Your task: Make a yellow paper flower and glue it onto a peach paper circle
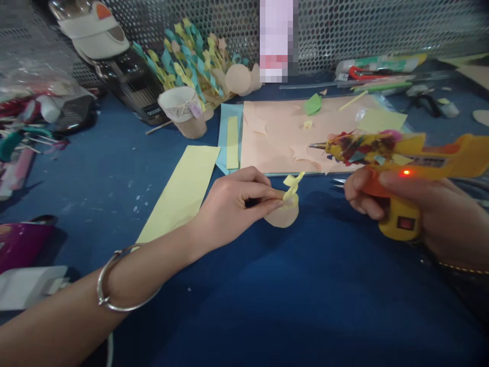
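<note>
My left hand [233,209] pinches a small rounded peach paper piece [281,215] between thumb and fingers, and a twisted yellow paper strip [292,186] stands up from it. My right hand [428,214] grips a yellow hot glue gun [416,158] with a lit red light. Coloured paper scraps are stuck along the gun's body, and its metal nozzle [318,146] points left toward the peach paper piece, with a gap between them. A long pale yellow paper sheet [179,193] lies beyond my left wrist.
A large peach card [282,137] with paper scraps and a light blue sheet [225,137] lie ahead on the blue table surface [305,306]. A paper cup [183,112] and a cluster of paper strip decorations [187,61] stand behind them, against a perforated metal panel [344,30].
</note>
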A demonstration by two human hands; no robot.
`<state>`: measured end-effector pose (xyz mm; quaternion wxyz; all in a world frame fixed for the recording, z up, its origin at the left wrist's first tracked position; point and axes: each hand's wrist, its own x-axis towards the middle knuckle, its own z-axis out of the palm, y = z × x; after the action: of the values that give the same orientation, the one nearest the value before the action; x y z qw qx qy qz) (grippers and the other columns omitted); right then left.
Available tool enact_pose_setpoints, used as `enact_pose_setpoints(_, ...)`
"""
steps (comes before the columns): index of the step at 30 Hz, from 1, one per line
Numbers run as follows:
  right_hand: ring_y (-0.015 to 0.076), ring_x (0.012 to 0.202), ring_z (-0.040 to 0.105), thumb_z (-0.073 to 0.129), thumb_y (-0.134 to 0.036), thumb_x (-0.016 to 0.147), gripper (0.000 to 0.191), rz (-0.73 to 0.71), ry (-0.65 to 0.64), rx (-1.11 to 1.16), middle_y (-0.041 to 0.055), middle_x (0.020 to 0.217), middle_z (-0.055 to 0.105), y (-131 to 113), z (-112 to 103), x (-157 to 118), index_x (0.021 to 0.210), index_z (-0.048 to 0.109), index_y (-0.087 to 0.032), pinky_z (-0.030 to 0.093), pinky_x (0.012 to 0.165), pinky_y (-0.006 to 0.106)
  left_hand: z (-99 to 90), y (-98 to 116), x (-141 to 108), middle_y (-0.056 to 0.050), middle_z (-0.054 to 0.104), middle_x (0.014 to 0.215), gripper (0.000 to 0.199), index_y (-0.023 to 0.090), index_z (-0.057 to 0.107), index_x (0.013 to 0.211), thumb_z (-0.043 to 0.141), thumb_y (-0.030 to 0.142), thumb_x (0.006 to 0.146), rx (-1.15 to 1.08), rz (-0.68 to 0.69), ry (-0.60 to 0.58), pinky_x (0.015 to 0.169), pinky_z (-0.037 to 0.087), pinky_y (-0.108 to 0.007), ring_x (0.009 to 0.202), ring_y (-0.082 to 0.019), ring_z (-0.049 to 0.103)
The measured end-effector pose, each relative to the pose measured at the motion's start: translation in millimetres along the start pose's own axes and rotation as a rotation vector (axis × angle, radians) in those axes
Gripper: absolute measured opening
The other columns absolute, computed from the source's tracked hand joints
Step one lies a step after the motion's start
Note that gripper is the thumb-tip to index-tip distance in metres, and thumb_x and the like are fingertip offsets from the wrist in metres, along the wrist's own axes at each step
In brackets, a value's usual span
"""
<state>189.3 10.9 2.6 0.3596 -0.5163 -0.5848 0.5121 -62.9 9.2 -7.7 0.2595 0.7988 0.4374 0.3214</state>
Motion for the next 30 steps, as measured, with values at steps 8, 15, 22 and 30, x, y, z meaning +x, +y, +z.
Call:
enact_pose_setpoints(8,0.0125,0.051,0.049,0.054,-0.042,0.082,0.024,-0.005,-0.006,-0.007,-0.0008,0.051,0.051,-0.1,0.4,0.1,0.073,0.064,-0.023,0.036,0.052,0.027,0.4,-2.5,-1.0,-0.002,0.064,0.084,0.009,0.017,0.074,0.085,0.068,0.016,0.078,0.002,0.021,0.007,0.069,0.05,-0.02,0.075,-0.009,0.062)
enact_pose_setpoints(15,0.0121,0.051,0.047,0.054,-0.042,0.082,0.025,-0.012,-0.022,-0.002,-0.0006,0.052,0.051,0.0,-0.2,0.2,0.073,0.064,-0.022,0.035,0.05,0.026,-0.3,-1.8,-1.4,-0.001,0.065,0.085,0.009,0.02,0.073,0.085,0.067,0.017,0.079,0.003,0.003,0.0,0.069,0.051,-0.022,0.076,-0.011,0.062)
enact_pose_setpoints(22,0.012,0.051,0.047,0.056,-0.042,0.081,0.024,0.004,-0.003,0.005,-0.0003,0.054,0.053,0.0,-0.6,-0.5,0.072,0.064,-0.022,0.035,0.05,0.026,-0.3,-1.4,-1.3,-0.001,0.066,0.084,0.008,0.022,0.073,0.082,0.067,0.018,0.079,0.006,-0.005,0.002,0.069,0.052,-0.024,0.076,-0.013,0.063)
enact_pose_setpoints(30,0.0114,0.051,0.047,0.054,-0.046,0.082,0.028,0.009,-0.022,-0.01,-0.001,0.053,0.052,0.4,-0.3,0.7,0.072,0.064,-0.021,0.034,0.051,0.025,-0.2,-1.0,-1.1,-0.001,0.065,0.083,0.007,0.02,0.073,0.082,0.067,0.018,0.079,-0.008,-0.013,-0.007,0.068,0.051,-0.024,0.074,-0.012,0.062)
